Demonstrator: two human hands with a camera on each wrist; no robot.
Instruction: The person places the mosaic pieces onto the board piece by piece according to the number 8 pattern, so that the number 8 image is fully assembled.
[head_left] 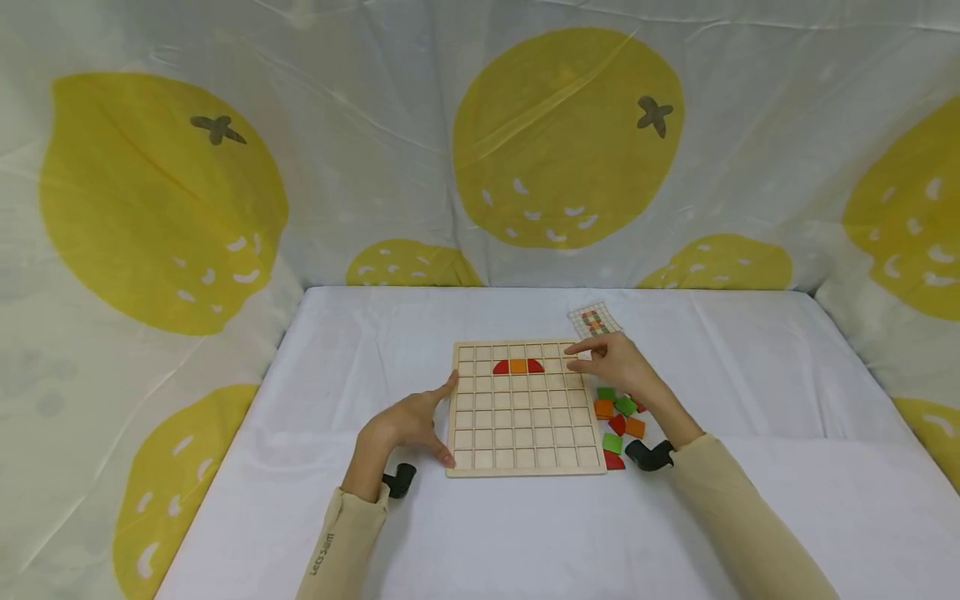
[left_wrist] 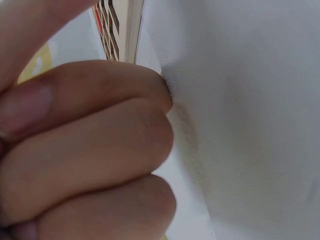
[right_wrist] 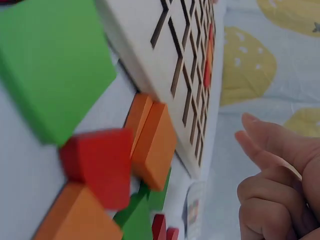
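while the left hand (head_left: 405,422) rests along the left edge of the grid board (head_left: 483,439), thumb and forefinger spread, the right hand (head_left: 618,364) hovers by its far right corner, thumb and forefinger parted, nothing visible between them. the board sits mid-tabletop (head_left: 525,533), loose tiles (head_left: 612,443) just beside its right edge. best pinch a tile by its sides and lower it flat, without jogging the seated row (head_left: 518,367).
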